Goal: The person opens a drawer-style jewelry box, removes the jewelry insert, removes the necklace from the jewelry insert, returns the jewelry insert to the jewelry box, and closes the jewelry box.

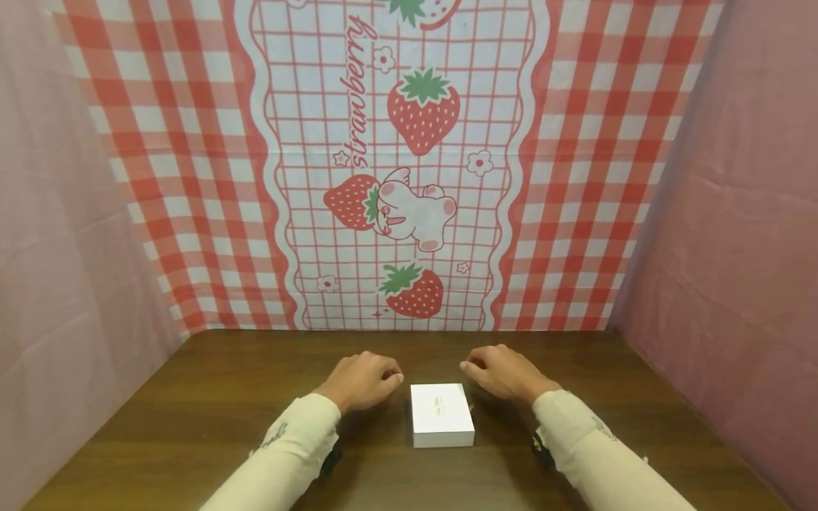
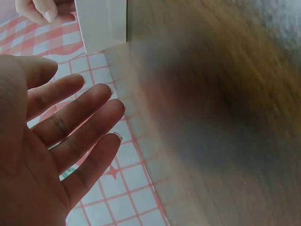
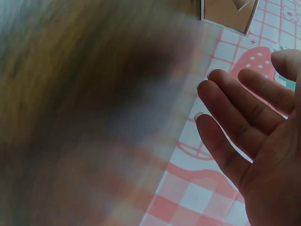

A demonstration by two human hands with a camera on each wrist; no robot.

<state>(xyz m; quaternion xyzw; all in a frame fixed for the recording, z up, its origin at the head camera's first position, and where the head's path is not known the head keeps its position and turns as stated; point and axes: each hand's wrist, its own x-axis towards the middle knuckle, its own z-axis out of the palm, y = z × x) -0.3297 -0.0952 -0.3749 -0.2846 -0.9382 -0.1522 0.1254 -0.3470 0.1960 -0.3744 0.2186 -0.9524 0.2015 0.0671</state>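
Observation:
A small, flat white box (image 1: pixel 442 410) with faint gold lettering on its lid lies on the table between the two hands. To its left is the left hand (image 1: pixel 363 381), apart from it and holding nothing; in the left wrist view its fingers (image 2: pixel 77 125) are loosely bent and spread. Across the box, the right hand (image 1: pixel 505 370) is likewise apart from it and has nothing in its grasp. The right wrist view shows relaxed fingers (image 3: pixel 235 113) and one brownish side of the box (image 3: pixel 225 13), with a small tab or ribbon on it.
The dark brown wooden table (image 1: pixel 192 411) reflects light. Behind it hangs a red-and-white checked cloth (image 1: pixel 581 177) with printed strawberries. Pink fabric walls (image 1: pixel 735 284) stand on both sides.

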